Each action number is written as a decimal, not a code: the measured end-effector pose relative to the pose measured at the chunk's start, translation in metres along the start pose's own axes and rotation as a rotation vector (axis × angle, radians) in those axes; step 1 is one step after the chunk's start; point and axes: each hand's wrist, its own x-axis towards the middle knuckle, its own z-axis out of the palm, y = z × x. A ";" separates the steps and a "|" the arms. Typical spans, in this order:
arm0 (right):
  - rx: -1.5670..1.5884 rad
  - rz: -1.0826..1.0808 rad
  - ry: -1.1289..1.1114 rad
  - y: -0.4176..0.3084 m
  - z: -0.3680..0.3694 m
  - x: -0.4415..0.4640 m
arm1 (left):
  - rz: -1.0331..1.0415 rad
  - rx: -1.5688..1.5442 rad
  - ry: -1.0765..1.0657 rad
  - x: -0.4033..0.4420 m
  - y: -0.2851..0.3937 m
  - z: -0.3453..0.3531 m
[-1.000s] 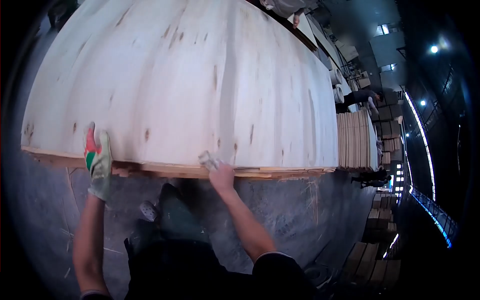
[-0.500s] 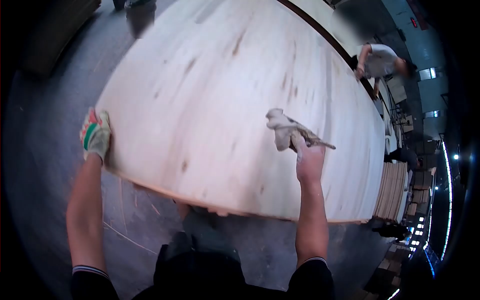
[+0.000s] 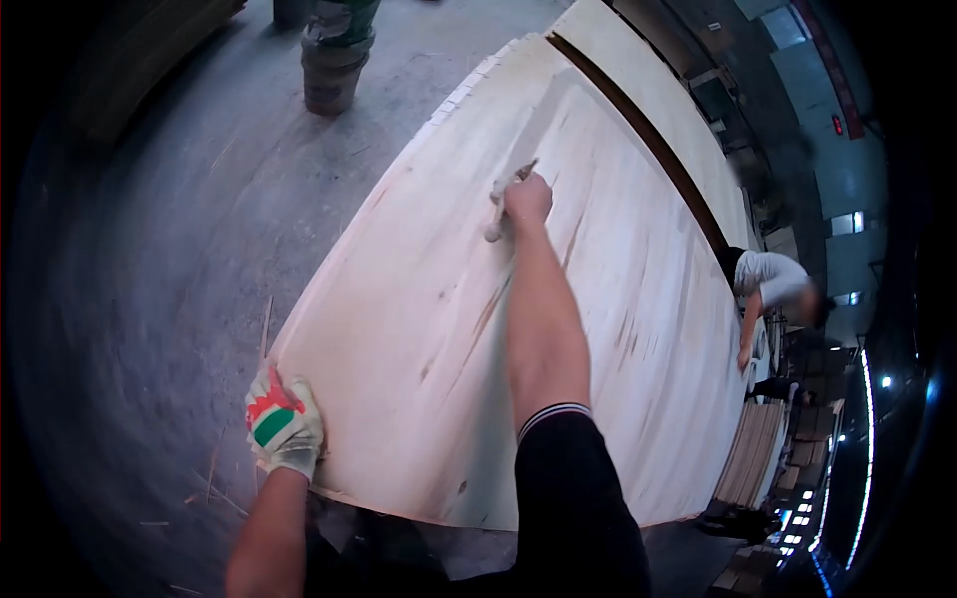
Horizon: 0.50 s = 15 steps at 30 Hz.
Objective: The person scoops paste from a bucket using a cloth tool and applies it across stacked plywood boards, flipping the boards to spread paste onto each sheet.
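A large pale wooden sheet with brown knots and streaks tops a stack in front of me. My left hand, in a whitish glove with red and green patches, rests at the sheet's near left corner, its fingers bent over the edge. My right hand, bare, reaches far over the sheet and is closed round a crumpled light cloth-like piece, which hangs at the sheet's surface. A small dark tip of what it holds sticks out above the fist.
Buckets stand on the grey floor beyond the left edge. A person in a light shirt leans over the far right side. Past a dark gap lies another pale sheet. Stacked boards stand at the right.
My right hand has reached farther out across the sheet with the cloth-like piece. The view has swung left, bringing the buckets and the far corner into sight. My left hand remains at the near left corner.
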 end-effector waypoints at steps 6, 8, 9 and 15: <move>0.329 -0.156 -0.460 0.043 -0.032 -0.094 | -0.097 -0.045 -0.199 0.000 0.003 -0.014; 0.268 -0.262 -0.455 0.064 -0.031 -0.171 | -0.041 -0.057 -0.084 -0.012 -0.008 0.010; 0.227 -0.330 -0.434 0.071 -0.032 -0.213 | -0.027 -0.039 -0.056 -0.014 -0.007 0.008; 0.043 -0.428 -0.250 0.091 -0.042 -0.509 | 0.254 -0.622 -0.463 0.026 -0.085 -0.017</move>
